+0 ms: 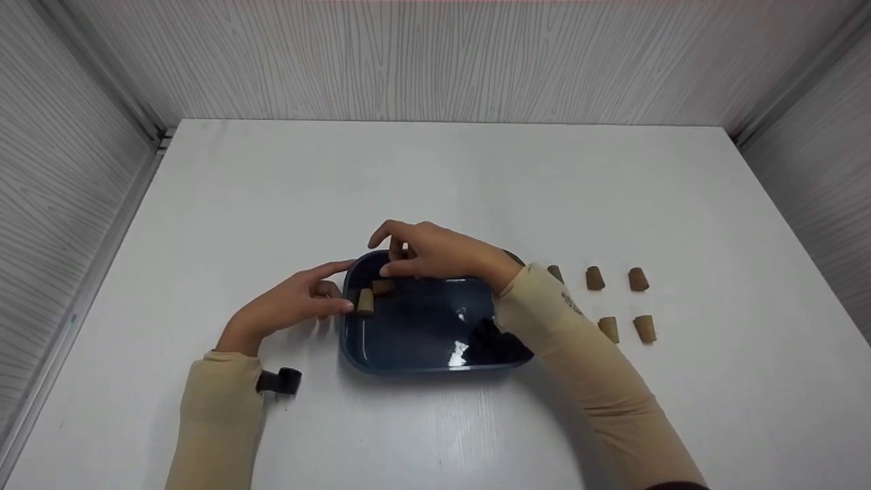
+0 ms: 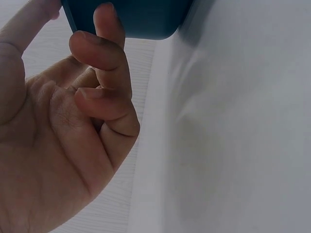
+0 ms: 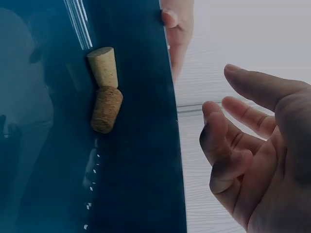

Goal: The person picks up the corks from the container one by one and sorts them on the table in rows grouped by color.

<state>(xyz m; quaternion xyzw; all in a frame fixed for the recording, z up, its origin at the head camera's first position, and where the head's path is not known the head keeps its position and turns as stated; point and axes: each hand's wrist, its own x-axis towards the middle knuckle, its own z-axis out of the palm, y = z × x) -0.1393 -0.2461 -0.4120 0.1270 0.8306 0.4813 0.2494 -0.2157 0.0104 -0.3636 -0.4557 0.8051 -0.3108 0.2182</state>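
A dark blue tray (image 1: pixel 422 340) with rounded corners lies on the table, and two tapered cork stoppers rest inside its left end. One cork stopper (image 3: pixel 103 68) is pale; the other, a browner cork stopper (image 3: pixel 107 109), touches it. At the tray's left end my left hand (image 1: pixel 292 303) holds the rim, thumb over the edge and fingers against the outer wall. My right hand (image 1: pixel 439 248) hovers above the tray's far side, fingers loosely bent. Nothing shows between its thumb and fingers in the right wrist view.
Right of the tray, several more cork stoppers stand in two rows, among them a cork stopper (image 1: pixel 638 279) at the far right; my right forearm partly covers others. The white table (image 1: pixel 435 184) meets a wood-grain panel (image 1: pixel 435 61) at the back.
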